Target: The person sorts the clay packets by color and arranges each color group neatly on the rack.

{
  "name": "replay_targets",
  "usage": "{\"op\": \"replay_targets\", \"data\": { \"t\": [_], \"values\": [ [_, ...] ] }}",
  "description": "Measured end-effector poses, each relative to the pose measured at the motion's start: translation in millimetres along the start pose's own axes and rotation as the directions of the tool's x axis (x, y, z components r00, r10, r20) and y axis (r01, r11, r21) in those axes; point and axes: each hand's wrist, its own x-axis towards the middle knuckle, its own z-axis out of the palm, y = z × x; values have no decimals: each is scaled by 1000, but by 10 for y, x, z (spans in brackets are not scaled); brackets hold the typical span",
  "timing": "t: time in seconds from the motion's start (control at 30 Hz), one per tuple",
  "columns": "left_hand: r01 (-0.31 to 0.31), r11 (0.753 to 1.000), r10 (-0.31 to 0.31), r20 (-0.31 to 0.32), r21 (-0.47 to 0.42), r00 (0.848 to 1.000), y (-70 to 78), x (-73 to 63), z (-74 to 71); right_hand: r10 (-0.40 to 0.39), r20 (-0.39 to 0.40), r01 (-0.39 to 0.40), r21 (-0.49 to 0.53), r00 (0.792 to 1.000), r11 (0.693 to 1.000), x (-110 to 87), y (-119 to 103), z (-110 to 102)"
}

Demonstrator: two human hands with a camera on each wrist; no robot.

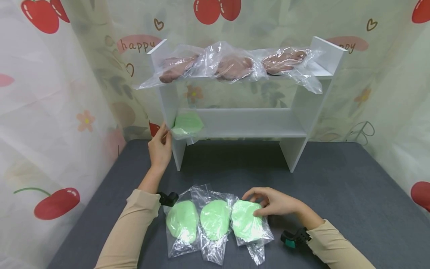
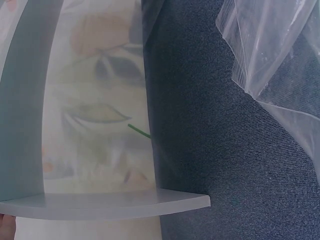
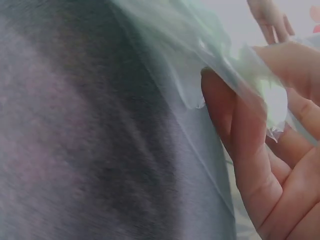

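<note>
Beige sleeves (image 1: 129, 226) end at black wrist cameras (image 1: 168, 199), the right one bearing a teal patch (image 1: 290, 244).

Two light-green pieces in clear bags (image 1: 182, 220) lie on the tabletop (image 1: 336, 186); a third (image 1: 246, 220), pinched, adjoins at 3 o'clock; at its 11 o'clock, a fourth (image 1: 188, 124) is shelved.

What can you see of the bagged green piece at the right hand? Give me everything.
The bagged green piece is pale green, flattish and rounded, in a clear, shiny, wrinkled bag that looks like plastic. It is rightmost of three in a row at the dark table, a narrow film tail pointing toward the wearer. The right hand holds it at its right side, thumb over the green. Whether it is slightly lifted or sealed, I can't tell.
</note>
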Motion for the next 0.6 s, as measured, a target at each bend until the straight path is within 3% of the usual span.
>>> {"op": "replay_targets", "data": {
  "t": [0.33, 0.6],
  "values": [
    [10, 1000, -10, 3, -5, 1000, 7, 4, -6, -51, -105, 46, -55, 993, 997, -58, -139, -123],
    [2, 1000, -1, -4, 5, 1000, -11, 12, 4, -93, -198, 78, -81, 976, 994, -75, -259, -206]
  ]
}}
